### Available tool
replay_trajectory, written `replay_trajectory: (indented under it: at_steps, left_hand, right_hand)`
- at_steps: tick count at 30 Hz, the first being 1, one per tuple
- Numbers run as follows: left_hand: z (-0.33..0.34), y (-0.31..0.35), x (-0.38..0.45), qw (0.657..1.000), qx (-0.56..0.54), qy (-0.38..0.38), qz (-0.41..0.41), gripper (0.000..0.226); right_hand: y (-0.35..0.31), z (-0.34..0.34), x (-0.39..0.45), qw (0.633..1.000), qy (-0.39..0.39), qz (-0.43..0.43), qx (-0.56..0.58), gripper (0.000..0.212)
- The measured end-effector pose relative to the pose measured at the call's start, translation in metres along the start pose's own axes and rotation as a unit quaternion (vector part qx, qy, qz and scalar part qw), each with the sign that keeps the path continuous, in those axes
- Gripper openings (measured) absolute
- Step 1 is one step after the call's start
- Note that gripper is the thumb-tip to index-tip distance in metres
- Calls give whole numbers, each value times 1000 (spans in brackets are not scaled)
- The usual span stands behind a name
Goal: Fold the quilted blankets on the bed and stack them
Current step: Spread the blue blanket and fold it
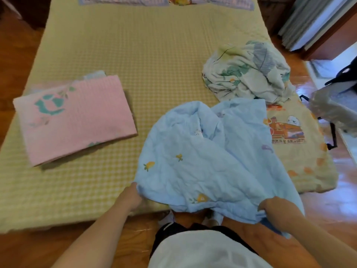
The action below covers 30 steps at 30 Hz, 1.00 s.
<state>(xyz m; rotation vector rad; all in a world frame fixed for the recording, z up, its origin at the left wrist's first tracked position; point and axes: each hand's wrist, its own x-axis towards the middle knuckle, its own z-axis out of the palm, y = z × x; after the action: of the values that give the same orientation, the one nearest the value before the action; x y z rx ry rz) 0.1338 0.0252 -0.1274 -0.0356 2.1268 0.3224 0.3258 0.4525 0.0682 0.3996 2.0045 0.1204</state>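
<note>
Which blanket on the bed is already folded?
The pink blanket at left, a flat neat rectangle. The blue blanket and the leaf-print white blanket are still rumpled.

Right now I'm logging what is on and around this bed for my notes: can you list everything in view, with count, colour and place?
pink blanket: one, pink with teal flowers, folded, on the bed's left side.
blue blanket: one, light blue with small yellow fruit, unfolded, near edge of the bed, held by both hands.
white blanket: one, white with green and grey leaves, crumpled, right side of the bed.
cream blanket: one, cream with a train picture, flat under the blue one, at the right.
bed: one, yellow-green checked cover.
pillows: lilac, at the far end; count unclear.
floor: brown wood, around the bed.
left hand: grip on the blue blanket's left edge.
right hand: grip on its right edge.
</note>
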Motion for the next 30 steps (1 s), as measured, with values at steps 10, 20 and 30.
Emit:
replay_trajectory:
  at_steps: [10, 20, 30]
  left_hand:
    - [9, -9, 63, 998, 40, 6, -55, 76]
    - [-93, 92, -2, 849, -474, 211, 95, 5]
    - [-261, 19, -66, 904, -227, 361, 37, 35]
  right_hand:
    - [-8, 24, 19, 995, 29, 67, 64, 32]
    - [18, 19, -5, 985, 101, 95, 98, 29]
    - [65, 56, 12, 920, 249, -9, 303, 57]
